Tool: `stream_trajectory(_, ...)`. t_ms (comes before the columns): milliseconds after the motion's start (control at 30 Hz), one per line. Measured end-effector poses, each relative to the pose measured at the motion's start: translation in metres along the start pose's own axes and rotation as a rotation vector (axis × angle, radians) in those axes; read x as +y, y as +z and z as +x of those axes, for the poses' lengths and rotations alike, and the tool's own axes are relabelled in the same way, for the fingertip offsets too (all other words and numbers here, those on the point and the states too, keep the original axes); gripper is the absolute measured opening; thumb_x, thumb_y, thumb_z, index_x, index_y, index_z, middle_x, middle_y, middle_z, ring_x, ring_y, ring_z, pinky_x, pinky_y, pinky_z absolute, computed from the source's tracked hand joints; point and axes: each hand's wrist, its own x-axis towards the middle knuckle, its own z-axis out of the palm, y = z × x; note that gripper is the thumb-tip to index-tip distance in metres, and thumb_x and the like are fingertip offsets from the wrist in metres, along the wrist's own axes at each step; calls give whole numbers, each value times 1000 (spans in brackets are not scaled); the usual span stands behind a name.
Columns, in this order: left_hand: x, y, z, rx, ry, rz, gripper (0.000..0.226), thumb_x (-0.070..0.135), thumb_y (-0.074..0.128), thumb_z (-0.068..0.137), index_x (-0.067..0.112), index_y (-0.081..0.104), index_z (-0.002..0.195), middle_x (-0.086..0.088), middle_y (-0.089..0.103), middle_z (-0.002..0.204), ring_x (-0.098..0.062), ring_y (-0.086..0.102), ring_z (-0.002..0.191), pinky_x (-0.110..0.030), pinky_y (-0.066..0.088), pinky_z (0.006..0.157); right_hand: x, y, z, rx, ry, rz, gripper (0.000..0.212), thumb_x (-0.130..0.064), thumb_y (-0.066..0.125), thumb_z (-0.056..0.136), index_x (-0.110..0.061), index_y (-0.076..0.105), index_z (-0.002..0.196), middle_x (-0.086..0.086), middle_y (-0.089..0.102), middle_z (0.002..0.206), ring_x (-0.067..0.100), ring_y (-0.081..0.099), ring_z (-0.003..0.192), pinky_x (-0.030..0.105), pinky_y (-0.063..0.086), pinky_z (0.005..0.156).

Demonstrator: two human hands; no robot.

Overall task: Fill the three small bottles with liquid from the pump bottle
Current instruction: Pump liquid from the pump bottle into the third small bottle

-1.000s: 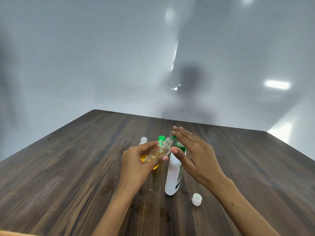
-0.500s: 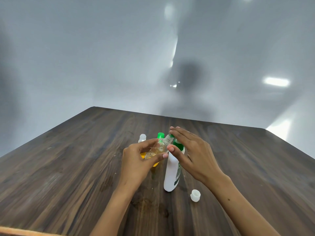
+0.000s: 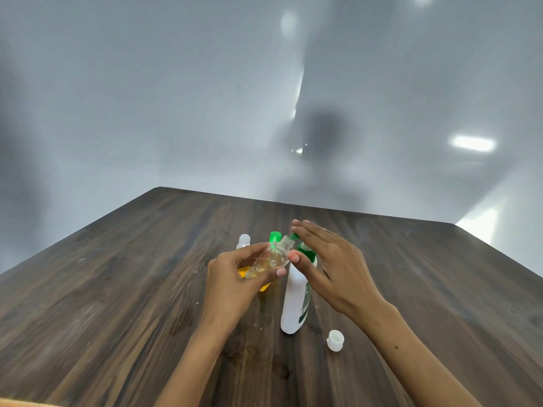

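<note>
Tilting the clear small bottle (image 3: 269,259) in a curled left hand (image 3: 235,277), the person keeps its mouth seemingly at the pump bottle (image 3: 295,298) spout; the flat, open right hand (image 3: 332,265) should press the pump head gently, mouth under the nozzle.

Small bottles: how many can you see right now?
3: a clear bottle tilted in the left hand, a white-capped bottle behind it, and a green-capped bottle beside that, mostly hidden by the hand.
</note>
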Motion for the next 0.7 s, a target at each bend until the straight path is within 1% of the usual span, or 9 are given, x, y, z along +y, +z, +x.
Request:
stream_trajectory(33,0,0,0,-1,7,-2,42,26,88,64,47,69,94,35,66,81,13,64,87,-8,49,77,1,-2,1,-9,-9,-4,87,-78,11,82,-21,56,131,-9,49,138,8,42,130,29,35,102)
stream_trajectory(100,0,0,0,-1,13,-4,41,25,88,64,42,71,97,32,67,83,12,65,87,-6,49,76,1,-4,2,-24,-14,-7,87,-78,11,82,-22,55,131,-10,47,140,6,39,131,29,34,104)
stream_trajectory(200,0,1,0,-6,21,-13,41,26,88,64,41,70,98,30,67,88,13,64,88,-4,49,75,1,0,1,-24,7,6,87,-79,11,81,-22,56,130,-10,51,137,7,43,129,32,38,103)
stream_trajectory(267,1,1,0,-6,21,-13,41,26,88,64,44,68,96,32,66,85,14,63,87,-2,48,74,0,2,-1,-24,12,6,87,-79,11,81,-23,57,129,-10,52,136,7,44,128,31,39,101)
stream_trajectory(333,2,0,0,-7,21,-9,42,24,88,64,47,66,93,38,64,78,17,62,84,1,44,71,0,0,-1,-16,-3,4,86,-79,11,82,-23,56,130,-11,50,137,7,43,129,28,37,100)
stream_trajectory(400,2,1,0,-9,17,-13,41,25,88,64,42,70,96,36,65,80,18,61,84,2,43,69,1,-5,0,-24,-17,5,87,-78,10,82,-22,55,131,-11,47,140,5,40,130,26,32,103)
stream_trajectory(500,1,2,0,-11,15,-10,44,30,87,64,32,73,105,24,70,93,16,62,88,0,46,72,1,-6,1,-58,-19,2,90,-79,7,81,-22,53,133,-10,45,142,5,38,132,27,27,109)
stream_trajectory(600,-1,1,0,1,17,-15,43,28,88,64,36,72,102,29,67,89,17,62,87,-3,48,73,0,-2,-1,-44,9,-5,90,-80,7,81,-23,56,130,-10,51,137,8,43,129,31,34,107)
stream_trajectory(700,-1,0,1,9,24,-11,42,26,88,64,42,71,99,32,68,84,14,64,87,-6,50,76,-1,-1,-1,-47,16,-11,90,-81,6,80,-25,55,131,-12,50,137,5,42,129,26,30,105)
